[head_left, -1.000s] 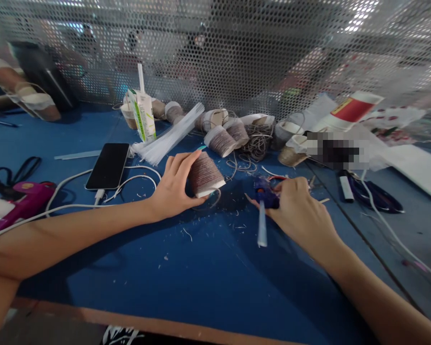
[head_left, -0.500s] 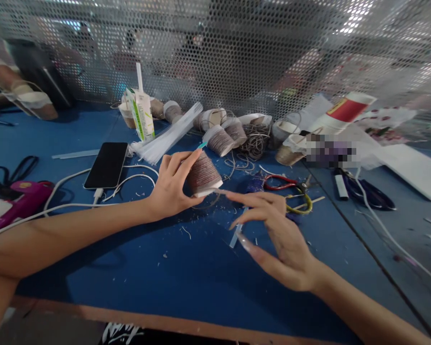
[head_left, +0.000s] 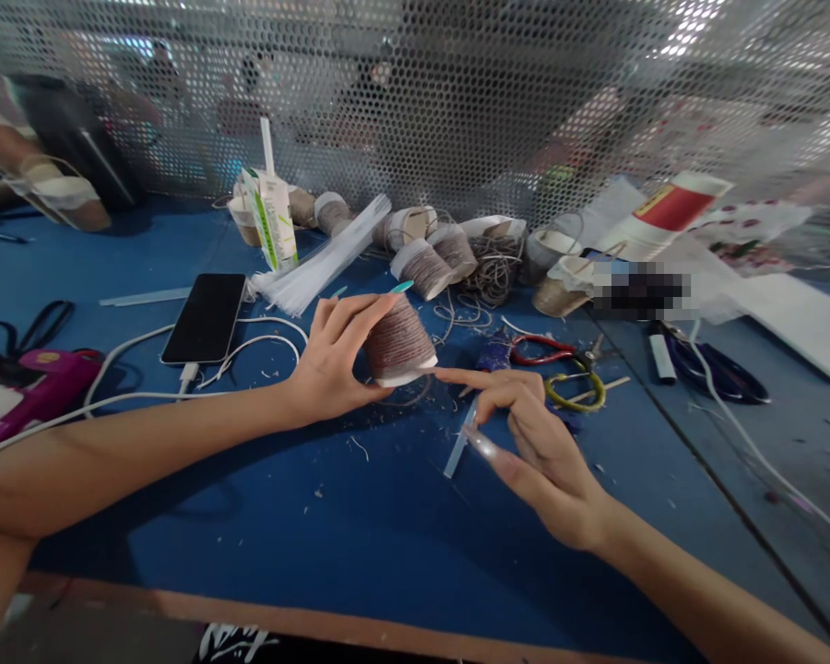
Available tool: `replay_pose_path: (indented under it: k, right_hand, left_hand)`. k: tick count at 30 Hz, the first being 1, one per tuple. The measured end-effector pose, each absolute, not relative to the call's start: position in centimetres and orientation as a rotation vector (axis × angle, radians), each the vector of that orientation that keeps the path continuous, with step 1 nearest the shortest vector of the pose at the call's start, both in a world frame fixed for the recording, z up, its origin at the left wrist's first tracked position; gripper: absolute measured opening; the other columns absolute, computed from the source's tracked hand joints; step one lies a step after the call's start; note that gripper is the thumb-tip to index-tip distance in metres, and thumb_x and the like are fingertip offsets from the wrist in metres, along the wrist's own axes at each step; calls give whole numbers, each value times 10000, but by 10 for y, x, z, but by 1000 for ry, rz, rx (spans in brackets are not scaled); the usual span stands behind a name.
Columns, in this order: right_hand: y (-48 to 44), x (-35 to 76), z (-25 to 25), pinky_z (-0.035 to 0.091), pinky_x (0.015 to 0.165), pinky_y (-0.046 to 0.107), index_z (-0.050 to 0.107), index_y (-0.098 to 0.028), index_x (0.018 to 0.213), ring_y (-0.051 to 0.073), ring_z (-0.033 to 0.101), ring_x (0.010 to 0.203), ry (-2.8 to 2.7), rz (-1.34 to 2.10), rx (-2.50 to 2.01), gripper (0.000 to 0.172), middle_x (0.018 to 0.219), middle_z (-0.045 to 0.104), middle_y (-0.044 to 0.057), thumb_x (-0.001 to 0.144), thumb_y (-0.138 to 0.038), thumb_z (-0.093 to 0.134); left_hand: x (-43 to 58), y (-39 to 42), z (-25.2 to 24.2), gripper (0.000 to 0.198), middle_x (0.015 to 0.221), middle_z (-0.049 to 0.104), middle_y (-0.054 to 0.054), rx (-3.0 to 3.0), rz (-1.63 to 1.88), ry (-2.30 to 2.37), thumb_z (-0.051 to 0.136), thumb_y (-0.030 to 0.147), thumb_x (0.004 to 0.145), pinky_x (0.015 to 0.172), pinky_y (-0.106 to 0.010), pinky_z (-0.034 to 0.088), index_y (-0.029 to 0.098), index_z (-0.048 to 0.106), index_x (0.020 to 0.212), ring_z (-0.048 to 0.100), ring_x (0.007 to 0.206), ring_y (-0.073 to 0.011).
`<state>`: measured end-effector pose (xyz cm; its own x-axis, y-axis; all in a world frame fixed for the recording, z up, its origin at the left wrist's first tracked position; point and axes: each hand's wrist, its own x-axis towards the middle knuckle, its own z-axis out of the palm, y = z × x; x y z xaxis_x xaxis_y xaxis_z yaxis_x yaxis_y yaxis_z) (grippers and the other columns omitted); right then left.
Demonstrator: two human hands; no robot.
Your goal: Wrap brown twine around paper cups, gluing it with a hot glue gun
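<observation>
In my left hand (head_left: 332, 360), closed with thumb below and fingers over the top, is a small paper cup (head_left: 401, 341) wrapped in brown-grey twine. It is tilted, with its white rim facing down toward the right. My right hand (head_left: 536, 443) is just to the right of it. Its index finger is stretched out, the tip at or touching the cup's rim. The middle finger bends close to the thumb, and I see nothing held there. A translucent glue stick (head_left: 460, 447) lies on the table behind the right thumb. A thin loop of twine shows under the cup.
Several twine-wrapped cups (head_left: 421, 269) and a tangle of twine (head_left: 491, 267) line the perforated metal screen. Red-handled scissors (head_left: 543, 350) lie behind my right hand. A phone (head_left: 206, 318), its white cable and a magenta glue gun (head_left: 38, 392) are at left.
My right hand's middle finger has curled in toward the thumb, while the index finger stays at the rim. The cup has turned slightly and shifted a little to the right in my left hand.
</observation>
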<state>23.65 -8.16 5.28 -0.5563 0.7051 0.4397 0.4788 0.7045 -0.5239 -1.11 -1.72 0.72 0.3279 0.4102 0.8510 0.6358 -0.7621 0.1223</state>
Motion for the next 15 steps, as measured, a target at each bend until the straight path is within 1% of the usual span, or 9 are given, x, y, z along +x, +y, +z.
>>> replay_pose_path:
  k: [3,8,12,14,15]
  right_hand:
    - [-82,238,54,401,838,448,492,-260,851,249,503,924,-2208,420,-923,164,1270,691,20,965,-348,414]
    - [-80,240,51,391,841,456,499,-249,742,253,507,912,-2082,393,-1001,298,1216,723,11,987,-384,397]
    - [-72,241,48,408,822,439,483,-236,620,249,568,897,-1915,437,-1133,410,1053,754,39,973,-436,425]
    - [-65,243,46,420,808,430,491,-238,613,250,597,896,-1786,454,-1239,403,956,740,45,955,-447,448]
    - [-62,243,44,428,798,424,510,-244,641,247,604,884,-1701,446,-1295,356,912,723,43,934,-444,481]
  left_hand:
    - [-12,-17,8,812,1271,595,-150,-2385,-1428,-939,739,361,779,924,-456,490,215,331,1465,579,1144,-304]
    - [-11,-17,8,809,1268,585,-149,-2393,-1468,-946,744,402,771,922,-473,504,218,347,1451,580,1136,-309]
    - [-12,-16,7,810,1264,575,-151,-2395,-1502,-937,748,375,758,915,-471,519,203,356,1446,582,1140,-309]
    - [-13,-16,7,817,1265,570,-151,-2414,-1508,-930,747,376,752,914,-477,524,200,354,1447,585,1139,-310]
    - [-13,-15,7,820,1265,568,-153,-2425,-1512,-924,746,378,750,916,-481,525,197,353,1447,585,1140,-311]
